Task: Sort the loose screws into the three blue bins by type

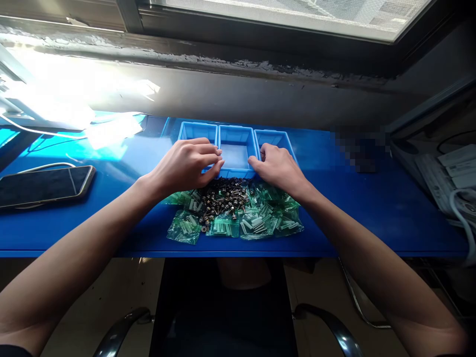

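Observation:
Three blue plastic bins stand side by side on the blue table: a left bin [199,130], a middle bin [238,172] and a right bin [273,135]. My left hand [195,161] reaches over the left bin, its curled fingers and thumb closed at the wall beside the middle bin. My right hand [278,166] is closed at the wall between the middle and right bins, thumb on the middle bin's side. Its other fingertips are partly hidden. Just in front of the bins lies a pile of dark metal screws [226,198], with green-tinted plastic bags [256,223] of pale, rod-shaped pieces around it.
A phone [46,186] with a white cable rests at the table's left. A blurred dark object [362,151] sits at the back right. White boxes and a cable [461,198] are at the far right. The wall and window sill rise behind the bins.

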`<action>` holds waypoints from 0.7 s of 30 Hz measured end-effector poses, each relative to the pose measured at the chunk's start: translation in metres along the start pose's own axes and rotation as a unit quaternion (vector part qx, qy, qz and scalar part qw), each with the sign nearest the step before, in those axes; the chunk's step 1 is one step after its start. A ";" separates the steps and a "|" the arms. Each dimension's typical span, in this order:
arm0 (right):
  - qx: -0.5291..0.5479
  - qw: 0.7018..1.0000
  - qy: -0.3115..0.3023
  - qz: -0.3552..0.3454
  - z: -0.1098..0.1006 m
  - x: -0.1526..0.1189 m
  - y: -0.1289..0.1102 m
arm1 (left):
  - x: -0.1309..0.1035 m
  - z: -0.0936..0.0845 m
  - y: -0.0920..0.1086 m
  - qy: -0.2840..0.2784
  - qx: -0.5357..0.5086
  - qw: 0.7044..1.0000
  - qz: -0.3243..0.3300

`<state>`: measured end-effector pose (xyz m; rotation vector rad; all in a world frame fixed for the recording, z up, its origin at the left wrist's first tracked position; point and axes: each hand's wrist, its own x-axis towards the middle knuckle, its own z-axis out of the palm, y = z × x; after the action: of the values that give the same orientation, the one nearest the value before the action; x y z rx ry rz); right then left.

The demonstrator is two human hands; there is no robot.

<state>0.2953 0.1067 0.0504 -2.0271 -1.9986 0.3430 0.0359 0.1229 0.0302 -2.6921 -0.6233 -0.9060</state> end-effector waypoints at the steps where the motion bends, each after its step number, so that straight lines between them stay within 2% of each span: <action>1: 0.008 1.000 0.003 -0.003 0.000 -0.001 0.000 | 0.000 0.000 0.000 -0.001 0.000 1.000 0.001; 9: 0.098 0.993 0.047 -0.043 -0.008 -0.003 0.004 | 0.000 -0.001 -0.001 -0.001 0.002 1.000 0.010; 14: 0.148 0.978 0.121 -0.083 -0.021 -0.006 0.004 | 0.001 -0.001 0.000 0.013 0.009 1.000 0.018; 16: 0.170 0.965 0.151 -0.128 -0.025 -0.012 -0.002 | 0.001 -0.001 0.000 0.012 0.005 1.000 0.017; 18: 0.176 0.948 0.166 -0.207 -0.023 -0.019 -0.011 | 0.001 -0.001 0.000 0.014 0.001 1.000 0.016; 21: 0.085 0.924 0.131 -0.350 -0.011 -0.027 -0.020 | 0.000 -0.001 0.000 0.015 0.007 1.000 0.012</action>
<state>0.2799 0.0792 0.0675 -1.0771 -2.2498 0.0750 0.0355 0.1223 0.0312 -2.6623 -0.5884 -0.9294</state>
